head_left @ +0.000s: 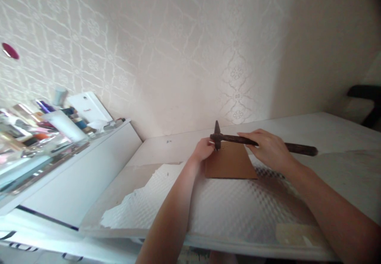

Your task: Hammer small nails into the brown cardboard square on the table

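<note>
A dark hammer [235, 138] lies level across my right hand [269, 148], whose fingers wrap its handle. The handle's end sticks out to the right of the hand. The hammer's head is over the far left part of a brown board [229, 165]. My left hand [204, 149] is at the board's far left corner, right by the hammer head. Its fingers are pinched together and partly hidden by the head; I cannot make out what is in them. A few tiny dark marks or nails show near the board's far edge.
Textured white sheeting [154, 188] with a ragged left edge lies under the board on a white table [297, 131]. A small bit of metal [168, 141] lies at the back. To the left stands a white cabinet [89, 169] crowded with bottles and a white box [89, 107].
</note>
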A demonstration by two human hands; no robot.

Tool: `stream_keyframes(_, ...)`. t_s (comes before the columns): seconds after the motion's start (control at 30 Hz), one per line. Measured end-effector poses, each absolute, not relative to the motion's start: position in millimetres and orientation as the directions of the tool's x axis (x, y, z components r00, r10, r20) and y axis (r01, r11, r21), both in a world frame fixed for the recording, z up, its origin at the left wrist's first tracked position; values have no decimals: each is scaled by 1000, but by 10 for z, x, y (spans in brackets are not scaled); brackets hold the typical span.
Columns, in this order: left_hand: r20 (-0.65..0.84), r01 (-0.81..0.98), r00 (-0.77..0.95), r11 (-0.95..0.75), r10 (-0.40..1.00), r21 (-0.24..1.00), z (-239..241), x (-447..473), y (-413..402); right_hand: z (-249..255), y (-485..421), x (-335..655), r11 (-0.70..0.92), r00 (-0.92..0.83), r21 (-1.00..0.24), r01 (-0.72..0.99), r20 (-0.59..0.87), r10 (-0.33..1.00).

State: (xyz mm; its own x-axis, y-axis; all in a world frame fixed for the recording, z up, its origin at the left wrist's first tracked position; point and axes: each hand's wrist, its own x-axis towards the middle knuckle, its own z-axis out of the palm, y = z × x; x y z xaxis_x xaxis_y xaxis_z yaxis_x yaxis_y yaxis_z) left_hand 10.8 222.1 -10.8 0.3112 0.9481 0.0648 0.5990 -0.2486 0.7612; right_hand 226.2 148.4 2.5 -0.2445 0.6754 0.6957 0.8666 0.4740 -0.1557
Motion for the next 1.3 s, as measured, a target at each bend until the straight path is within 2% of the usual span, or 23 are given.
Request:
stream_keyframes(0.8, 57, 589, 299, -231, 952, 774, -129, 108, 2219, 21, 1501, 2308, 408, -177, -195, 892, 679, 712)
stream_keyframes(1.3, 44, 598, 334, -248, 942, 762, -130, 89, 2243, 13, 1502, 2295, 439, -211, -189, 878, 669, 712)
